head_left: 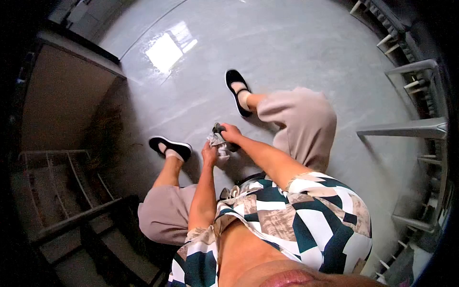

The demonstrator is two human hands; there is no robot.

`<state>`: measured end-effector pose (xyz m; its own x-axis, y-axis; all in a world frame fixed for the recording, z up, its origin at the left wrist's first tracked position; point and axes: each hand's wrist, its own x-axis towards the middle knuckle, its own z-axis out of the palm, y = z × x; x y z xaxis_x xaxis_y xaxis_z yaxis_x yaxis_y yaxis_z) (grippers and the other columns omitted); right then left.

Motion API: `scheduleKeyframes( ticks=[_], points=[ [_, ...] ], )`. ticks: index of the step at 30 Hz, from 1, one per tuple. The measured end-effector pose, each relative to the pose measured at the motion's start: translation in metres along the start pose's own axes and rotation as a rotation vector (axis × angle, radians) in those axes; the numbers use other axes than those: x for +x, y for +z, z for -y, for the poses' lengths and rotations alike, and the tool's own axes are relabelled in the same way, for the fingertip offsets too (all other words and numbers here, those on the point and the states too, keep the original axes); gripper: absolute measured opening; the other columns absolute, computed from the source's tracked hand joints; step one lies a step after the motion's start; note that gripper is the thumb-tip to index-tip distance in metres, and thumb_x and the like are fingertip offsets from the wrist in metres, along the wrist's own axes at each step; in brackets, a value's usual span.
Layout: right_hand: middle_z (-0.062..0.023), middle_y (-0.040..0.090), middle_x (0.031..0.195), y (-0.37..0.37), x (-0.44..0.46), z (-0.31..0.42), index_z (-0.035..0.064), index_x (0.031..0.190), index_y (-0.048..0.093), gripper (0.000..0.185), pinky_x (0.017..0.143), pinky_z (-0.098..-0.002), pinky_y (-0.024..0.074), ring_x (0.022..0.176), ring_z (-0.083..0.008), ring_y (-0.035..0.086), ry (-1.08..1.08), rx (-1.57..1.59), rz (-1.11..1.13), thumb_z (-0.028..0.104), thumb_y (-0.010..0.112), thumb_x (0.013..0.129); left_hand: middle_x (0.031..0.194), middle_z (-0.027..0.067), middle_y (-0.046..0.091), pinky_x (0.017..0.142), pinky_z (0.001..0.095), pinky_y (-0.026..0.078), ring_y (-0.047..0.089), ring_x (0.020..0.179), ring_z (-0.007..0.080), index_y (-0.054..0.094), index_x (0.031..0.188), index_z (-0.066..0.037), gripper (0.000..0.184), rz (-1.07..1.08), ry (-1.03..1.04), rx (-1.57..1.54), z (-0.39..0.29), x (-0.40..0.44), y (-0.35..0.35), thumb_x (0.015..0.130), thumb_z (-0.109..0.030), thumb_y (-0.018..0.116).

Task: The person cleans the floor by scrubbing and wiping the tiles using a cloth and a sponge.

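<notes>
My left hand (pixel 209 152) is closed on a crumpled whitish piece (pixel 222 152) that looks like cloth or thin plastic, hanging between my knees. Close by on the right, my right hand (pixel 231 133) has its fingers wrapped round a dark grey-green object (pixel 218 128). Its upper end pokes out past the fingers, and a dark part also shows below the hand. What kind of object it is cannot be made out. The two hands nearly touch, and the whitish piece lies between them. Both are held above the floor, between my black shoes.
Grey shiny floor (pixel 296 52) spreads ahead, with a bright window reflection. A metal frame (pixel 406 128) with bars stands on the right. At left are a brown panel (pixel 67 91) and a wire rack (pixel 62 184). My black shoes (pixel 234 91) rest on the floor.
</notes>
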<state>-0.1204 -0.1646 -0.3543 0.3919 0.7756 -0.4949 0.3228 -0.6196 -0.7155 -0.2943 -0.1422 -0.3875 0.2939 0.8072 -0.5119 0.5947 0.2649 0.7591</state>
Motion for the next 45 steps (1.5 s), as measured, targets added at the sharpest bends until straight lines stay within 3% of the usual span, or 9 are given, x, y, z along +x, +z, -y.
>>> scheduleKeyframes(
  ticks=[9, 21, 24, 26, 30, 33, 36, 38, 45],
  points=[
    [-0.0085, 0.064, 0.089, -0.034, 0.110, 0.017, -0.0005, 0.113, 0.058, 0.040, 0.070, -0.0322, 0.0487, 0.079, -0.0163, 0.060, 0.036, 0.499, -0.258, 0.011, 0.060, 0.074, 0.093, 0.0086, 0.065, 0.068, 0.0285, 0.048, 0.060, 0.078, 0.0150, 0.059, 0.109, -0.002, 0.030, -0.249, 0.135, -0.322, -0.065, 0.050, -0.052, 0.081, -0.009, 0.055],
    [-0.0120, 0.064, 0.101, -0.321, 0.186, 0.016, 0.0049, 0.113, 0.057, 0.037, 0.084, -0.0385, 0.0462, 0.096, -0.0263, 0.060, -0.042, 0.151, -0.796, 0.019, 0.057, 0.079, 0.116, 0.0093, 0.059, 0.086, 0.0289, 0.048, 0.057, 0.100, 0.0166, 0.053, 0.121, -0.003, 0.038, -0.406, 0.142, -0.463, -0.006, 0.060, -0.201, 0.082, -0.003, 0.052],
    [-0.0079, 0.062, 0.098, -0.399, 0.172, -0.058, 0.0040, 0.121, 0.054, 0.041, 0.072, -0.0287, 0.0473, 0.086, -0.0180, 0.058, -0.111, -0.499, -1.027, 0.013, 0.055, 0.081, 0.126, 0.0186, 0.052, 0.104, 0.0395, 0.032, 0.045, 0.121, 0.0352, 0.048, 0.127, -0.002, 0.051, -0.581, -0.140, 0.156, -0.026, 0.021, -0.188, 0.080, -0.019, 0.054],
    [-0.0163, 0.064, 0.097, -0.425, 0.140, -0.091, -0.0030, 0.119, 0.051, 0.037, 0.075, -0.0351, 0.0480, 0.083, -0.0293, 0.061, -0.116, 0.063, -0.925, 0.010, 0.054, 0.084, 0.136, 0.0166, 0.042, 0.107, 0.0414, 0.028, 0.041, 0.124, 0.0350, 0.037, 0.137, -0.007, 0.061, -0.584, -0.025, 0.499, 0.005, 0.009, -0.163, 0.080, -0.023, 0.053],
    [-0.0196, 0.060, 0.109, -0.399, 0.029, -0.031, 0.0004, 0.119, 0.053, 0.037, 0.086, -0.0411, 0.0466, 0.099, -0.0330, 0.059, 0.288, -0.307, -1.040, 0.019, 0.050, 0.088, 0.143, 0.0128, 0.033, 0.107, 0.0426, 0.028, 0.044, 0.122, 0.0328, 0.025, 0.143, -0.009, 0.073, -0.597, -0.078, 0.858, -0.055, -0.048, -0.144, 0.078, -0.019, 0.057],
    [-0.0187, 0.059, 0.111, -0.419, 0.031, -0.099, 0.0009, 0.115, 0.051, 0.035, 0.083, -0.0413, 0.0462, 0.098, -0.0323, 0.058, 0.393, -0.327, -1.036, 0.022, 0.048, 0.088, 0.128, 0.0108, 0.046, 0.096, 0.0421, 0.039, 0.053, 0.109, 0.0273, 0.033, 0.135, -0.008, 0.067, -0.418, -0.139, -0.099, -0.057, -0.071, -0.144, 0.075, -0.012, 0.062],
    [-0.0200, 0.056, 0.114, -0.451, 0.028, -0.098, 0.0004, 0.115, 0.052, 0.047, 0.093, -0.0476, 0.0408, 0.109, -0.0366, 0.052, 0.351, -0.438, -1.439, 0.035, 0.052, 0.083, 0.114, 0.0118, 0.054, 0.091, 0.0455, 0.044, 0.055, 0.103, 0.0261, 0.045, 0.123, -0.007, 0.049, -0.487, -0.112, -0.051, -0.013, -0.108, -0.129, 0.077, -0.014, 0.064],
    [-0.0193, 0.046, 0.127, -0.468, 0.017, -0.053, 0.0051, 0.127, 0.045, 0.054, 0.099, -0.0474, 0.0359, 0.117, -0.0370, 0.046, 0.546, -0.271, -1.347, 0.036, 0.051, 0.083, 0.143, 0.0150, 0.035, 0.112, 0.0524, 0.012, 0.026, 0.134, 0.0342, 0.036, 0.136, -0.007, 0.063, -0.584, 0.245, 0.757, -0.014, -0.143, -0.133, 0.082, -0.032, 0.058],
    [-0.0203, 0.045, 0.131, -0.509, 0.145, 0.020, 0.0064, 0.128, 0.046, 0.055, 0.102, -0.0437, 0.0335, 0.122, -0.0359, 0.043, 0.247, -0.467, -1.046, 0.043, 0.047, 0.086, 0.139, 0.0147, 0.037, 0.096, 0.0588, 0.035, 0.042, 0.120, 0.0381, 0.038, 0.134, -0.009, 0.060, -0.500, 0.098, 0.415, -0.024, -0.165, -0.139, 0.087, -0.044, 0.046]
  ],
)
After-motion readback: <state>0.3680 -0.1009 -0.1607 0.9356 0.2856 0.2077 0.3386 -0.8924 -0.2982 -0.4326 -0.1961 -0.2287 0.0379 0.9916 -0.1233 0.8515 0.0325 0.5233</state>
